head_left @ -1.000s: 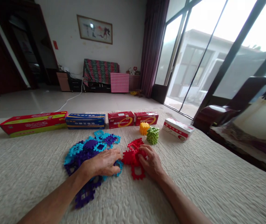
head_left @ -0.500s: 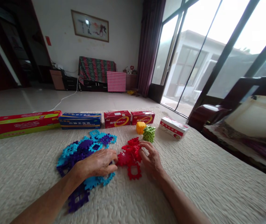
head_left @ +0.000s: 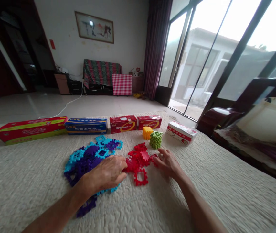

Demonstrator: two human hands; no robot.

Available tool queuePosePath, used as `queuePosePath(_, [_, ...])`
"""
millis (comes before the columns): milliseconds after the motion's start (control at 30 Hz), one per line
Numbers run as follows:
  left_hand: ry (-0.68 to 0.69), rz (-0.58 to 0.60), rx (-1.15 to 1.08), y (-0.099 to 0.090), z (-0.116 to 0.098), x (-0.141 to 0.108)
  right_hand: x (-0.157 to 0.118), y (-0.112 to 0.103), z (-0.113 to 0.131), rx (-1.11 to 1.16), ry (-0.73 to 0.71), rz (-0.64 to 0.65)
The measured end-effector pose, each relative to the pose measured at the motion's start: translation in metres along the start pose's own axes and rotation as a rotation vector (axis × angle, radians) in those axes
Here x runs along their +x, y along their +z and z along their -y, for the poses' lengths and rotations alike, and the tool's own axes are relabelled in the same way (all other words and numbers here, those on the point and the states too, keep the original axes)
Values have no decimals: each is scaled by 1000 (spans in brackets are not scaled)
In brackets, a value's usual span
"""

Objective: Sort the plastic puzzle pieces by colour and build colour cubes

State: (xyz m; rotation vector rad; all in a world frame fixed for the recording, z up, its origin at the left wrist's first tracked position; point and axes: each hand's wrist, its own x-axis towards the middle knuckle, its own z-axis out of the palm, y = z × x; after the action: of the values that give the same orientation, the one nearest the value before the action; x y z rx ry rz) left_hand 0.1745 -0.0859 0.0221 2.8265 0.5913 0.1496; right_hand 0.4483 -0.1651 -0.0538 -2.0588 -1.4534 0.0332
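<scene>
Red interlocking toy tiles (head_left: 141, 158) lie in a small loose pile on the cover. My left hand (head_left: 109, 171) reaches over the blue pile, its fingers curled at the left edge of the red tiles; what they pinch is hidden. To the right of the pile, my right hand (head_left: 169, 162) has its thumb and fingers closed on a single red tile (head_left: 154, 159). Dark purple and light blue tiles (head_left: 87, 163) spread in a larger heap under and beyond my left wrist. A green cube of joined tiles (head_left: 155, 139) and a yellow one (head_left: 147, 132) stand behind the red pile.
A long red-and-green box (head_left: 35, 131), a blue battery box (head_left: 87, 126), two red boxes (head_left: 122, 124) (head_left: 150, 122) and a white-and-red box (head_left: 181, 132) line the far side of the quilted cover (head_left: 138, 207). A wooden armchair (head_left: 215, 118) stands at the right.
My right hand has moved right, drawing one red tile away from the pile. My left hand's fingers have curled in more at the red tiles' edge. The view has shifted slightly.
</scene>
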Motion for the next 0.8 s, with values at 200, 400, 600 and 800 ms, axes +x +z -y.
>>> queuePosePath(200, [148,-16,37,27,-33,2,-8,-7,7,-82,-69,69])
queuePosePath(400, [190,-109,29,73,-45,1,-6,-10,1,-67,-24,70])
queuePosePath(600, [190,-287,6,91,-38,7,-1,-16,-20,-151,180,21])
queuePosePath(800, [241,-442,-18,95,-32,11,2,-18,-16,-163,212,70])
